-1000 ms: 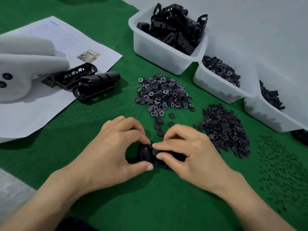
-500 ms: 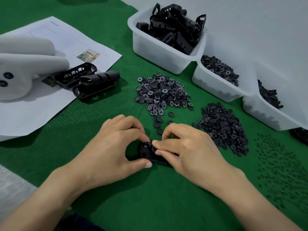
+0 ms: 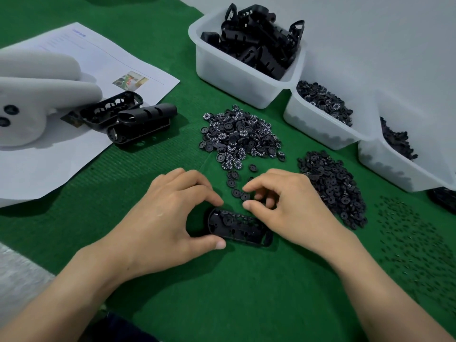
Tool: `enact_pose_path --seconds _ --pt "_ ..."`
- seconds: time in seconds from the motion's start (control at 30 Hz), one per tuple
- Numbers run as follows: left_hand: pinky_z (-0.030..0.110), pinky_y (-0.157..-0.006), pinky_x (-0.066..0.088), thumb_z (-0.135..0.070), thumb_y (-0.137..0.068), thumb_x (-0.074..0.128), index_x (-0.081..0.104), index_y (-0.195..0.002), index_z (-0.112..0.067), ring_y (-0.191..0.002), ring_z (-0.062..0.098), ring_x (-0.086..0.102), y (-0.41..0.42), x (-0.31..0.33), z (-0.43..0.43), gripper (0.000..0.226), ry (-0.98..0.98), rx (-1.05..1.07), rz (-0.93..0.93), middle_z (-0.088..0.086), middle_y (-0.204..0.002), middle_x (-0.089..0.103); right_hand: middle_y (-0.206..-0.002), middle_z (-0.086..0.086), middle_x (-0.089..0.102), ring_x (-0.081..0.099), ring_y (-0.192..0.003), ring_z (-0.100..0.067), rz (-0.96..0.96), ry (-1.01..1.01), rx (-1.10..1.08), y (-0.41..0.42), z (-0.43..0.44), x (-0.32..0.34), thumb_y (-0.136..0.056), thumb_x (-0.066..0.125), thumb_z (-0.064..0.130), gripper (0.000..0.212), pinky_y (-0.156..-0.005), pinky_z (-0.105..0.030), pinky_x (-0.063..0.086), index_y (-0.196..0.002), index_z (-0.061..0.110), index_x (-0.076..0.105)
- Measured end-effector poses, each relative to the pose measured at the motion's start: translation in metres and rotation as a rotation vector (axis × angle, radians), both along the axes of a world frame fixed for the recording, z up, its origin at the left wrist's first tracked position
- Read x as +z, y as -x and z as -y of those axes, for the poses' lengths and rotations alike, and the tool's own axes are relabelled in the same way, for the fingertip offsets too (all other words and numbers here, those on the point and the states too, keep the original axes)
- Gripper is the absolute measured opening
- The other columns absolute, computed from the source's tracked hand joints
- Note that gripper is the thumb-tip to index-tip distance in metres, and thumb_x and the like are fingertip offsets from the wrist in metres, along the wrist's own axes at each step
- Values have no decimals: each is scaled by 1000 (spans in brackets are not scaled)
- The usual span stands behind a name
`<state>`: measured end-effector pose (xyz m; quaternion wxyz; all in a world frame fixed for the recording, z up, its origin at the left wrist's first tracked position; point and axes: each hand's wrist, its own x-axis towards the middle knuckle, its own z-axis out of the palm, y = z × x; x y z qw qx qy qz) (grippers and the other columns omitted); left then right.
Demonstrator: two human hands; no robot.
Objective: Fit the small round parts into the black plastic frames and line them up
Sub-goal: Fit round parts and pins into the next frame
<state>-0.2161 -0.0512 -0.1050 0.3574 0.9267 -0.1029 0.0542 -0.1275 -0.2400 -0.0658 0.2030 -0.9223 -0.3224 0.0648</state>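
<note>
A black plastic frame point(image 3: 239, 227) lies on the green mat point(image 3: 222, 292), with a round part seated near its left end. My left hand point(image 3: 167, 218) grips that left end between index finger and thumb. My right hand point(image 3: 291, 206) is off the frame, just above its right half. Its index fingertip and thumb pinch a small round part point(image 3: 245, 196) from a short trail of loose ones on the mat. Behind them is a pile of round parts with white markings point(image 3: 240, 137).
A pile of plain black discs point(image 3: 333, 188) and scattered tiny pins point(image 3: 414, 243) lie to the right. Three white bins point(image 3: 222, 70) line the back, one full of frames. Three frames point(image 3: 138, 119) rest on a paper sheet point(image 3: 49, 156) beside a white foam shape point(image 3: 29, 99).
My right hand has lifted off the frame and moved back to the loose round parts. The frame's right half is now uncovered. My left hand keeps its hold.
</note>
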Motion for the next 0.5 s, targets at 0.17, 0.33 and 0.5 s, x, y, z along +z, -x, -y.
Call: enact_pose_path --seconds 0.17,0.33,0.5 --pt "35 -90 39 -67 -67 53 63 -97 -30 -94 11 49 0 1 0 49 6 -6 6 -13 -100 52 -75 6 60 50 -59 -4 43 -66 17 3 1 0 -75 73 18 10 -61 -24 44 -85 19 70" --pt "36 -89 39 -66 -66 53 63 -95 -30 -93 11 49 -1 0 0 47 8 -2 8 -13 -99 52 -83 5 63 59 -74 -8 -29 -109 193 17 13 4 -74 74 17 17 -69 -28 50 -91 22 74" --pt "37 -90 39 -66 -67 53 64 -94 -30 -94 11 49 -1 0 0 47 9 -3 6 -13 -99 52 -79 -1 63 59 -68 -19 134 -88 271 19 14 1 -77 71 19 15 -58 -36 50 -91 19 76"
